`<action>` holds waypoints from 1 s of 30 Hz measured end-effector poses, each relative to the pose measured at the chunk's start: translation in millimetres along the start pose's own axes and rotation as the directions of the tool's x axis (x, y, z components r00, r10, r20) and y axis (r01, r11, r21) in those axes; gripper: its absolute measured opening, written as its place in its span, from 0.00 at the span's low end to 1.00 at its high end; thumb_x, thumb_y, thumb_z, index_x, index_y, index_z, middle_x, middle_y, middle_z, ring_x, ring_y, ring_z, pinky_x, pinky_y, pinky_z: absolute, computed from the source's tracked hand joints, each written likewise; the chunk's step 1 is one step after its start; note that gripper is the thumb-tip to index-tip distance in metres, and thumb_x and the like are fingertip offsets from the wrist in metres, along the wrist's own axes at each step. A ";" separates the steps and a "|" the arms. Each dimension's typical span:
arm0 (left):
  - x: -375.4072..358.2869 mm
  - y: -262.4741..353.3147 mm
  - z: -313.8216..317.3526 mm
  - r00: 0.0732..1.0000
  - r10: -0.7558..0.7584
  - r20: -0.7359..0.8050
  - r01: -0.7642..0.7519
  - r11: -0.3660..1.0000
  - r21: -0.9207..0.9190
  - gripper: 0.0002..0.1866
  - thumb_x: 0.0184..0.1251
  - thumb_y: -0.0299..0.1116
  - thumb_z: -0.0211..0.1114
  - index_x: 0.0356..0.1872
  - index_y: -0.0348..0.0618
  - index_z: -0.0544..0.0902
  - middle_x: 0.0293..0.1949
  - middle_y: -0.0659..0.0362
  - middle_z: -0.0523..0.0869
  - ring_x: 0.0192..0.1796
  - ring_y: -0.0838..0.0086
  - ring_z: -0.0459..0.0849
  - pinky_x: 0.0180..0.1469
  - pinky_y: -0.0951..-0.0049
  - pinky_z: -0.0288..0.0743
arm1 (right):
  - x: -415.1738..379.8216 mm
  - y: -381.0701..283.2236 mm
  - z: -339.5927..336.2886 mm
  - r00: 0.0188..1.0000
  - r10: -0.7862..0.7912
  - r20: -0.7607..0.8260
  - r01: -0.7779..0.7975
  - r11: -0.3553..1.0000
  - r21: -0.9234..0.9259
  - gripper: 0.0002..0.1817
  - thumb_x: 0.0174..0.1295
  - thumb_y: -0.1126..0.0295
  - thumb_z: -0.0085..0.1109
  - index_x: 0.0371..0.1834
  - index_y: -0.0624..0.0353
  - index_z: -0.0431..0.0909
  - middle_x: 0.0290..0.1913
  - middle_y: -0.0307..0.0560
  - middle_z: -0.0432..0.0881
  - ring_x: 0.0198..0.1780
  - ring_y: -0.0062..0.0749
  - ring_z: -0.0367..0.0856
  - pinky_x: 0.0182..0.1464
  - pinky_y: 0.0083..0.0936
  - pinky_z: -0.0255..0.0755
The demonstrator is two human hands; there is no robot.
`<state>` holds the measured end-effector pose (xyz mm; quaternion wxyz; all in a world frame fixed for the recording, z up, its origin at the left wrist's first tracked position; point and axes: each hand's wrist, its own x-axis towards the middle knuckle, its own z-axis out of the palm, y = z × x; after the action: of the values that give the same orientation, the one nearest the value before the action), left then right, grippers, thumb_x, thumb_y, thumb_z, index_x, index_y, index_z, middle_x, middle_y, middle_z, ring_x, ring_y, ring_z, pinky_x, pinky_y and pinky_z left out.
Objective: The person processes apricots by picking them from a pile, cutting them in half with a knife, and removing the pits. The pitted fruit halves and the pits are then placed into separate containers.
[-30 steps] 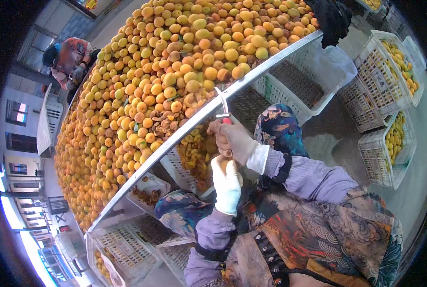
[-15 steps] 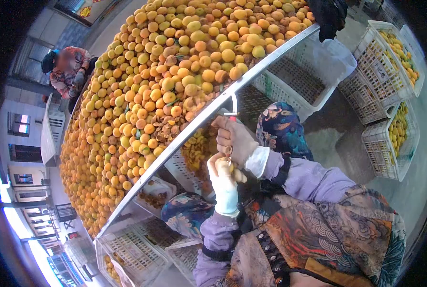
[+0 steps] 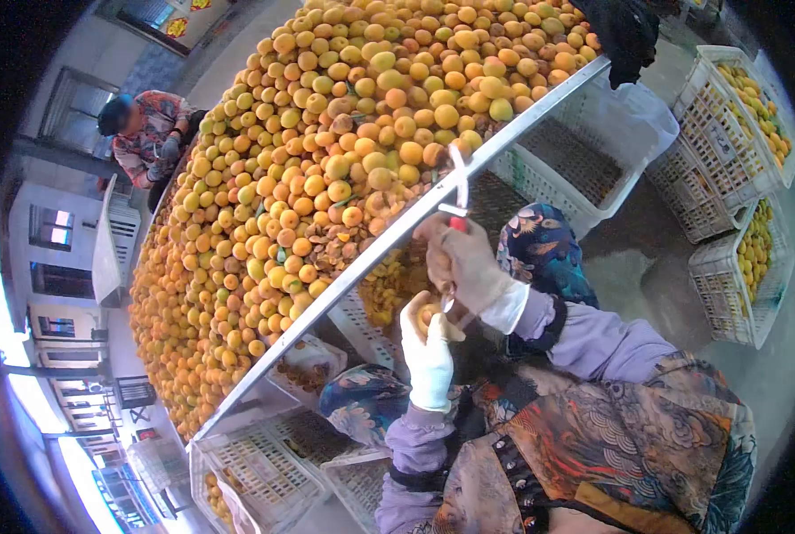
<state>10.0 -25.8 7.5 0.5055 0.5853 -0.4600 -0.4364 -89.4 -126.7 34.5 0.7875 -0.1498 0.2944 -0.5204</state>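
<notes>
My left hand [image 3: 429, 351], in a white glove, is closed around a yellow-orange fruit [image 3: 428, 313]. Right beside it, my right hand [image 3: 469, 265] in a tan glove with a white cuff grips a tool [image 3: 457, 222]. The tool has a red part and a pale curved end above the fist, and a small metal tip at the fruit. Both hands are just below the metal rim [image 3: 380, 242] of a table heaped with yellow and orange fruits [image 3: 300, 169]. Yellow pieces [image 3: 396, 289] lie beneath the rim near my hands.
White crates of fruit [image 3: 718, 133] are stacked at the right. Another crate [image 3: 623, 189] with a plastic liner stands under the rim. More crates [image 3: 255, 472] are at the lower left. A seated person [image 3: 153, 133] works across the heap. A black-gloved hand [image 3: 624, 40] shows at the top.
The whole view has shifted slightly, with the scene lying further right. The curved end of the tool now stands higher over the rim. Both hands still hold the fruit and tool.
</notes>
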 end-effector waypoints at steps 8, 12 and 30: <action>11.5 -3.7 -18.6 0.985 -0.166 -0.044 0.156 0.970 -0.186 0.16 0.72 0.36 0.47 0.53 0.36 0.66 0.34 0.55 0.77 0.20 0.79 0.73 0.26 0.79 0.72 | 23.0 -32.4 -8.3 0.999 -0.031 -0.012 0.029 0.991 -0.130 0.06 0.62 0.68 0.52 0.31 0.59 0.72 0.10 0.36 0.64 0.07 0.21 0.57 0.09 0.20 0.54; 22.6 1.8 -27.4 0.982 -0.187 -0.019 0.176 0.951 -0.254 0.18 0.73 0.41 0.46 0.52 0.35 0.68 0.33 0.54 0.77 0.21 0.79 0.72 0.24 0.76 0.72 | 34.2 -44.2 -5.9 0.994 -0.078 0.079 0.092 0.978 -0.188 0.07 0.63 0.68 0.51 0.31 0.60 0.71 0.11 0.35 0.63 0.06 0.21 0.57 0.08 0.20 0.53; 53.9 -22.8 -44.2 0.978 -0.100 -0.184 0.105 0.994 0.020 0.16 0.73 0.36 0.45 0.43 0.33 0.76 0.40 0.53 0.82 0.40 0.72 0.80 0.46 0.73 0.73 | 55.9 -50.8 -14.0 0.998 0.046 0.040 -0.038 0.981 -0.191 0.06 0.61 0.68 0.55 0.29 0.56 0.71 0.10 0.33 0.61 0.07 0.19 0.56 0.09 0.20 0.53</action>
<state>65.9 -68.7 -12.8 0.5136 0.6533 -0.3872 -0.3993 -119.3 -197.5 33.9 0.7867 -0.2295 0.3283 -0.4697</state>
